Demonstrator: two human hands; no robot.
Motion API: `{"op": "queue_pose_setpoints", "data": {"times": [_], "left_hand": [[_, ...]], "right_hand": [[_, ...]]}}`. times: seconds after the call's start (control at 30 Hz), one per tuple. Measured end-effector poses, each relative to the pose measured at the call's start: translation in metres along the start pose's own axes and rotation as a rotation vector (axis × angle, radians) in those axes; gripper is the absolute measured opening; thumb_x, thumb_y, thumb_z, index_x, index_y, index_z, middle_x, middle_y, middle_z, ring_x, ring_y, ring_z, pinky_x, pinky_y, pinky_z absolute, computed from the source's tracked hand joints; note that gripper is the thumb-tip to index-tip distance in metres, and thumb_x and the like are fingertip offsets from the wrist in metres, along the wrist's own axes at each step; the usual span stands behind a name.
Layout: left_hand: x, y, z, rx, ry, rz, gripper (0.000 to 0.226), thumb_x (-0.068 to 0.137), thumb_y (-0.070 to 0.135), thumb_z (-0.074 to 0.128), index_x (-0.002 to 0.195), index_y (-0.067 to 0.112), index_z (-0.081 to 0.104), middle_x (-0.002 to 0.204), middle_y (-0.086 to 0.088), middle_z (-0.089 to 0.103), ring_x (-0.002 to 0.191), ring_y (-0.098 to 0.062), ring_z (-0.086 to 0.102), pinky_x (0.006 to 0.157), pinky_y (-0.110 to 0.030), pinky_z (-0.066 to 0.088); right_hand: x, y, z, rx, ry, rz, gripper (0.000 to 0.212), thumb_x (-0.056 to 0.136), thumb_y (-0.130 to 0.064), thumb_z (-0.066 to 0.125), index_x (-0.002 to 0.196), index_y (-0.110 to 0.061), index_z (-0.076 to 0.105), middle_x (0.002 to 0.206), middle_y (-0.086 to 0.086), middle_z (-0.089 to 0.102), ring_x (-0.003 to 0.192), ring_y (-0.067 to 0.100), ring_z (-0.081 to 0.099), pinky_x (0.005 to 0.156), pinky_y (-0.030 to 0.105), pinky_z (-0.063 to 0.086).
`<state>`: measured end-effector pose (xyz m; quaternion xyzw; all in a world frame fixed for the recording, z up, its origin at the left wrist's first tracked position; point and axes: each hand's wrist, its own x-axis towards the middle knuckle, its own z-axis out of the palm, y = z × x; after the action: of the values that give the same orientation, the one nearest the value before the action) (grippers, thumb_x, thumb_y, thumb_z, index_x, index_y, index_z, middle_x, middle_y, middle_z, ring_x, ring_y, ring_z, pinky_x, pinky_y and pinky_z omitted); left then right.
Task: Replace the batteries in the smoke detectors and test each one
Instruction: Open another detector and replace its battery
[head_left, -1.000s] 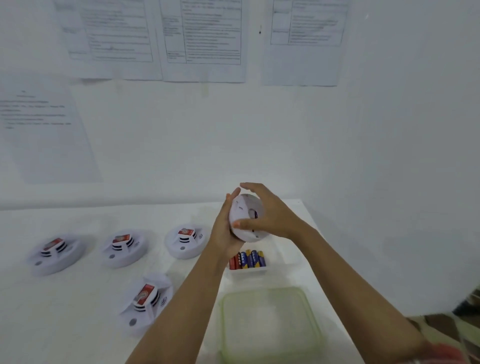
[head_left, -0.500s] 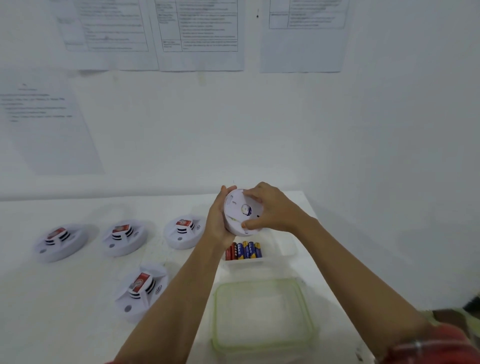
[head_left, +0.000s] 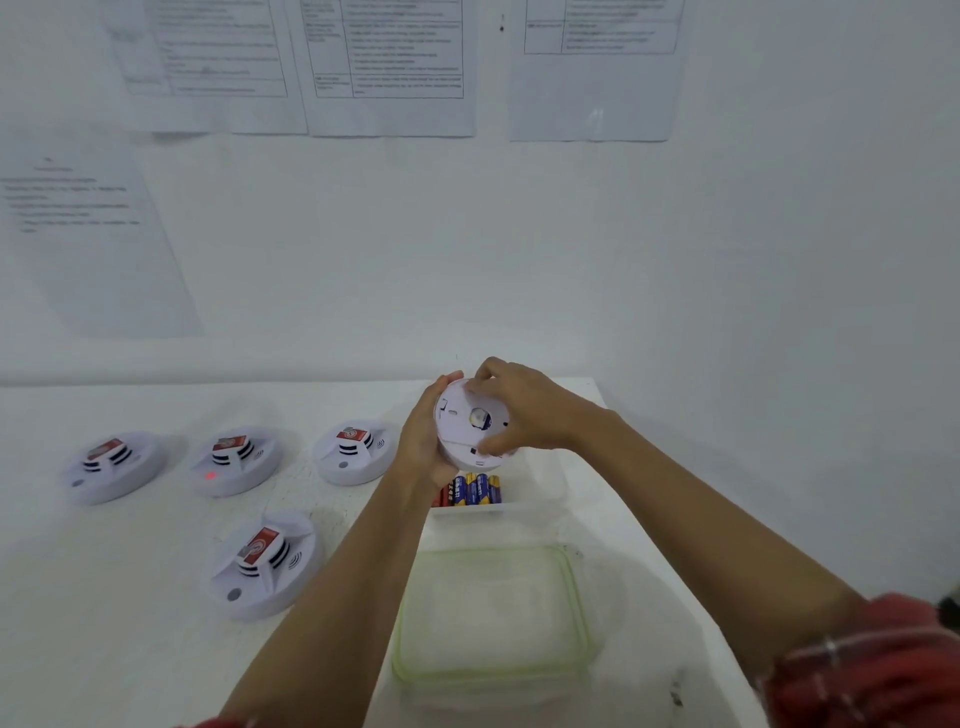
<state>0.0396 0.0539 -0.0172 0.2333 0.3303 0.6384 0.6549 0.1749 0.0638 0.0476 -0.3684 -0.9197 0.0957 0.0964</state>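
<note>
I hold a round white smoke detector (head_left: 464, 426) in the air above the table, its back plate turned toward me. My left hand (head_left: 423, 441) cups its left rim from behind. My right hand (head_left: 524, 410) grips the back plate, fingers over the top edge and thumb at the lower edge. Below it a white tray (head_left: 530, 499) holds several blue-and-yellow batteries (head_left: 475, 489) and a red one. Several other smoke detectors lie face up on the table: three in a row (head_left: 111, 465) (head_left: 236, 460) (head_left: 358, 449) and one nearer me (head_left: 262, 564).
A clear container with a green rim (head_left: 491, 618) stands near the table's front right. The white table (head_left: 130, 597) ends at a right edge close to the white wall (head_left: 753, 312). Printed sheets (head_left: 389, 62) hang on the back wall.
The detector and both hands have come down slightly toward the battery tray. My right hand has shifted round the back plate, its fingers now over the top edge.
</note>
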Motion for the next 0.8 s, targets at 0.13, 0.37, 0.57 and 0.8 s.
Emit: {"op": "queue_pose_setpoints", "data": {"times": [0.13, 0.37, 0.57, 0.8], "left_hand": [[-0.001, 0.002, -0.002, 0.032, 0.020, -0.006, 0.020, 0.094, 0.033, 0.047, 0.083, 0.023, 0.061, 0.074, -0.004, 0.069, 0.063, -0.020, 0.067, 0.058, -0.029, 0.056], [-0.005, 0.001, 0.001, -0.005, -0.035, -0.045, 0.043, 0.094, 0.039, 0.044, 0.078, 0.012, 0.073, 0.078, -0.009, 0.071, 0.068, -0.022, 0.069, 0.062, -0.028, 0.058], [-0.014, 0.000, 0.006, 0.037, -0.065, 0.000, 0.034, 0.095, 0.032, 0.041, 0.091, 0.009, 0.066, 0.079, -0.010, 0.073, 0.068, -0.020, 0.071, 0.061, -0.029, 0.059], [-0.029, -0.009, 0.003, 0.117, 0.077, 0.096, 0.042, 0.087, 0.032, 0.057, 0.122, 0.010, 0.059, 0.120, -0.016, 0.063, 0.102, -0.030, 0.065, 0.083, -0.041, 0.054]], "right_hand": [[-0.003, 0.004, 0.000, 0.027, -0.027, -0.003, 0.068, 0.071, -0.028, 0.076, 0.130, -0.012, 0.047, 0.119, 0.006, 0.044, 0.103, 0.021, 0.046, 0.078, 0.025, 0.042], [-0.007, 0.007, 0.001, 0.098, 0.069, -0.023, 0.072, 0.065, -0.024, 0.078, 0.127, -0.010, 0.044, 0.114, 0.004, 0.047, 0.095, 0.013, 0.042, 0.075, 0.017, 0.035], [-0.019, 0.013, 0.009, 0.376, 0.232, -0.030, 0.076, 0.052, -0.029, 0.072, 0.123, -0.014, 0.049, 0.110, -0.004, 0.047, 0.101, 0.011, 0.048, 0.076, 0.010, 0.039], [-0.033, 0.007, 0.001, 0.437, 0.227, -0.091, 0.071, 0.054, -0.025, 0.070, 0.122, -0.016, 0.049, 0.113, -0.006, 0.049, 0.103, 0.009, 0.048, 0.076, 0.003, 0.039]]}}
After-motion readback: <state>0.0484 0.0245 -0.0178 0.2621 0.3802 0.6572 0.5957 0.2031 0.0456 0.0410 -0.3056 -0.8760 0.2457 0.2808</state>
